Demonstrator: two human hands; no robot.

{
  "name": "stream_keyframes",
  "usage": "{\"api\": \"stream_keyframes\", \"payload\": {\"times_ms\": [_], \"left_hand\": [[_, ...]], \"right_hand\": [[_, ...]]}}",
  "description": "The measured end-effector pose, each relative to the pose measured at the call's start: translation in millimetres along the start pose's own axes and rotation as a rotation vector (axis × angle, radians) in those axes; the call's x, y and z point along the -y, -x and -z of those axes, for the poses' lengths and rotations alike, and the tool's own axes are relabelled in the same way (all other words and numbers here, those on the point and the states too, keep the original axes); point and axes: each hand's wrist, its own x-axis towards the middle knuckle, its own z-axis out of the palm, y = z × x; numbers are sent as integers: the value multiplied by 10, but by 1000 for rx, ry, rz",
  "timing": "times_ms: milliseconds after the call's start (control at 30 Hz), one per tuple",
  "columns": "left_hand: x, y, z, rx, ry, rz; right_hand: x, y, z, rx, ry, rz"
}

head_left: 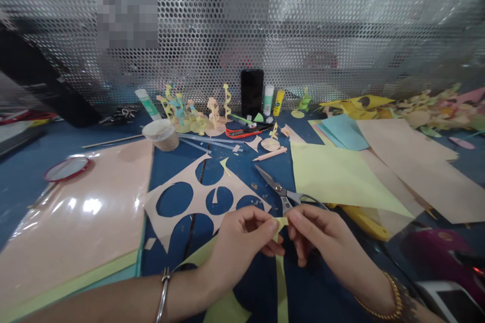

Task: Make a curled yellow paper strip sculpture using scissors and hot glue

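Note:
Between thumb and fingers, my left hand (252, 234) pinches a yellow paper strip (281, 222) near its upper end. My right hand (316, 229) grips the same end from the other side, its fingertips closed on the paper. The strip hangs down past my fingers toward the table's front edge. Just beyond my hands lie grey-handled scissors (278, 189) with their blades pointing away to the left. A pink paper sheet with several round holes (200, 199) is flat to the left of them. Partly under my left forearm is cut yellow paper (227, 309).
Curled paper figures (178, 111) stand at the back beside a white cup (161, 133), glue sticks (269, 100) and a black phone (252, 92). Plastic-wrapped pink paper (83, 212) lies left; yellow sheets (337, 174) lie right. A purple object (441, 257) sits at the near right.

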Motion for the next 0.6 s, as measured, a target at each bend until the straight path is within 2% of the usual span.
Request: {"api": "stream_keyframes", "payload": {"times_ms": [433, 533, 600], "left_hand": [[14, 0, 3, 27, -1, -14], [3, 6, 10, -33, -13, -84], [-10, 23, 17, -66, -32, -160]], "right_hand": [[17, -14, -26, -21, 73, -14], [33, 12, -26, -102, 103, 58], [54, 51, -28, -188, 169, 171]]}}
